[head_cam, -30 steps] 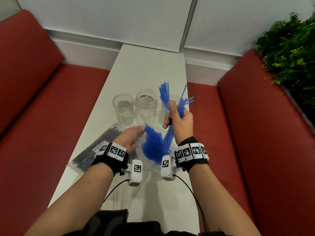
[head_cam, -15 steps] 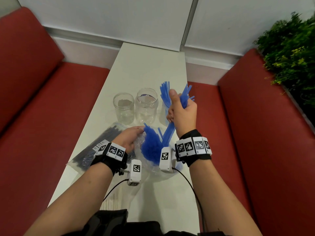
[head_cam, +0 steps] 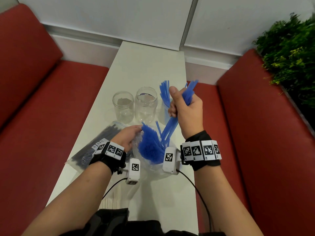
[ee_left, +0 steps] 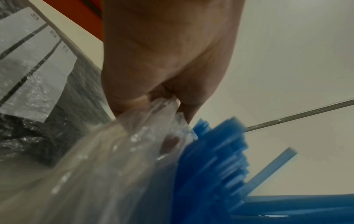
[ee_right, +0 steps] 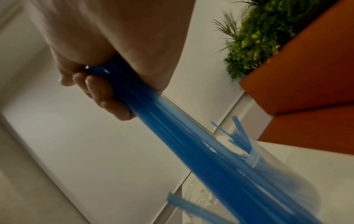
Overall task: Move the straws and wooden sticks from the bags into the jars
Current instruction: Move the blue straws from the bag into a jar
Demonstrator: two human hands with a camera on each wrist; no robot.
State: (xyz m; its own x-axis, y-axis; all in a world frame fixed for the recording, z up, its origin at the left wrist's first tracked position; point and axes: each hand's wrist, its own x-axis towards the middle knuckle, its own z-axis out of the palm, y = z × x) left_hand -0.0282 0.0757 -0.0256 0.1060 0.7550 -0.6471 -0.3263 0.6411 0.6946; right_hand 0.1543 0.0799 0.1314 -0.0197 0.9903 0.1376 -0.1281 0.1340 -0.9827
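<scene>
My right hand (head_cam: 183, 106) grips a bundle of blue straws (head_cam: 170, 128), lifted out of the clear plastic bag (head_cam: 153, 164) and held above the table; the fist around the straws (ee_right: 172, 128) shows in the right wrist view. My left hand (head_cam: 127, 137) pinches the bag's mouth (ee_left: 153, 115), with more blue straws (head_cam: 150, 145) standing inside. A third jar (head_cam: 164, 108), behind my right hand, holds a few blue straws (head_cam: 164, 92). Two empty glass jars (head_cam: 123, 109) (head_cam: 145, 104) stand to its left. A bag of dark straws (head_cam: 95, 147) lies left of my left hand.
The narrow white table (head_cam: 146, 65) runs away from me between two red benches (head_cam: 42, 108) (head_cam: 264, 133). A green plant (head_cam: 289, 48) sits at the far right. Pale wooden sticks (head_cam: 110, 200) lie near the table's front edge under my left forearm.
My right hand has risen and drawn the bundle of blue straws further out of the bag. The left hand stays on the bag.
</scene>
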